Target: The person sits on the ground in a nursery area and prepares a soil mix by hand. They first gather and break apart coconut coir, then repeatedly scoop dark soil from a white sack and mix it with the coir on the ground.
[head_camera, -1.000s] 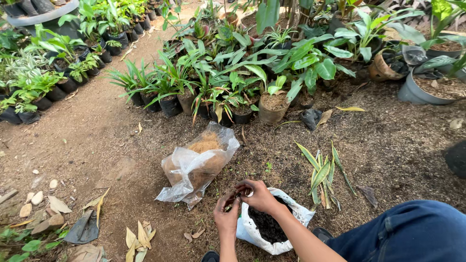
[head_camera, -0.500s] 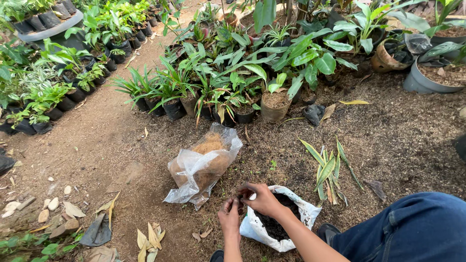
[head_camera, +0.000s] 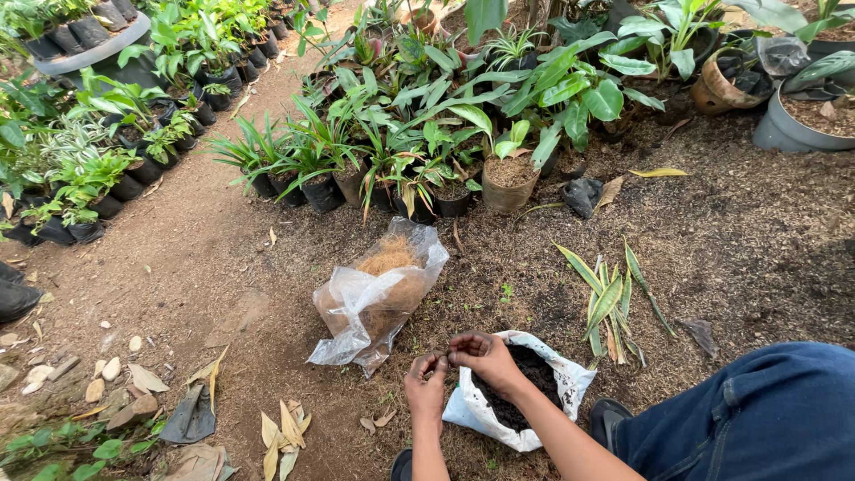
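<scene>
Head cam: both hands, left hand [head_camera: 426, 381] and right hand [head_camera: 485, 354], are pinching something small and dark together, can't tell what, right over the white bag [head_camera: 552, 392] of dark soil [head_camera: 525, 392] on the ground. Bag looks floppy, a bump could spill it

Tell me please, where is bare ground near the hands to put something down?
Bare dirt lies left of the clear plastic bag, toward the stones. Another open patch lies between the variegated cut leaves and the grey pot. It is crowded behind the bag, where potted plants stand in rows, and around the white soil bag under both hands.
</scene>
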